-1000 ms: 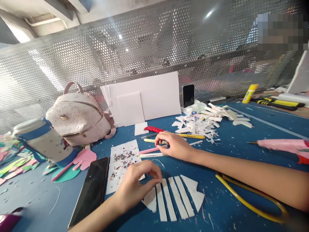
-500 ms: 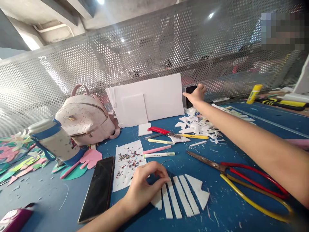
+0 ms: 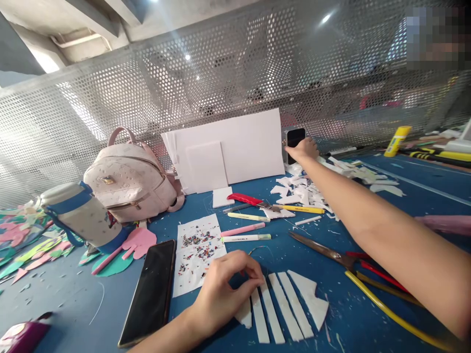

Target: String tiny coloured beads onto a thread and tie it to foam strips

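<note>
A person's left hand (image 3: 224, 291), fingers curled, is pinching the top end of one of the cut white foam strips (image 3: 283, 306), which are lying fanned out on the blue tabletop (image 3: 55, 294) near a black smartphone (image 3: 150, 294). The right hand (image 3: 304, 149), arm outstretched, is touching a small black-screened device (image 3: 296, 137) standing against the perforated metal screen (image 3: 110, 98); whether it is gripping cannot be told. Red-and-yellow-handled scissors (image 3: 324, 250) are lying beneath that arm.
</note>
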Action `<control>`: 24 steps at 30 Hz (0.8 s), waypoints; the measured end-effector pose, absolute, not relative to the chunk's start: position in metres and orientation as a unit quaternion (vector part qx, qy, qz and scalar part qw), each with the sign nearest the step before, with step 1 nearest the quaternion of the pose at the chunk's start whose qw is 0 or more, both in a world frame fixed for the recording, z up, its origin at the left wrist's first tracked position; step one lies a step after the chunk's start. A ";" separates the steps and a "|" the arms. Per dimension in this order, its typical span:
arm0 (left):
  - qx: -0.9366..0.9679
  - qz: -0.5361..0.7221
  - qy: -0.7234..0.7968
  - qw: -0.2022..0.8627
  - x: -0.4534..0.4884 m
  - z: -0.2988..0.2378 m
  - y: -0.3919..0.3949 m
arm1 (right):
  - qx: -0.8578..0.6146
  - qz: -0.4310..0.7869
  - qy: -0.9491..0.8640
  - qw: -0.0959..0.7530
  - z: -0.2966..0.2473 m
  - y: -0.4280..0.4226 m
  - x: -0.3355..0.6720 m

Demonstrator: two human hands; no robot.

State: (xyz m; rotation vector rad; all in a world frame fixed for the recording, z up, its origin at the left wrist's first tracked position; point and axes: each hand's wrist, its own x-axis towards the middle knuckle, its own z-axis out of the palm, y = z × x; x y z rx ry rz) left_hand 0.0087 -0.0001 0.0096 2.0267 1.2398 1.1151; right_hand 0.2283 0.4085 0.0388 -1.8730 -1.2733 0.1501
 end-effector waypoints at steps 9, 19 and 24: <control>0.739 0.412 0.459 0.270 0.008 0.008 0.000 | -0.740 0.072 -0.509 0.434 0.042 0.404 0.226; 0.732 0.412 0.481 0.254 0.007 0.006 0.000 | -0.603 0.054 -0.508 0.613 0.091 0.355 0.182; 0.734 0.424 0.480 0.225 0.006 0.008 -0.004 | -0.406 0.192 -0.582 0.678 0.103 0.265 0.131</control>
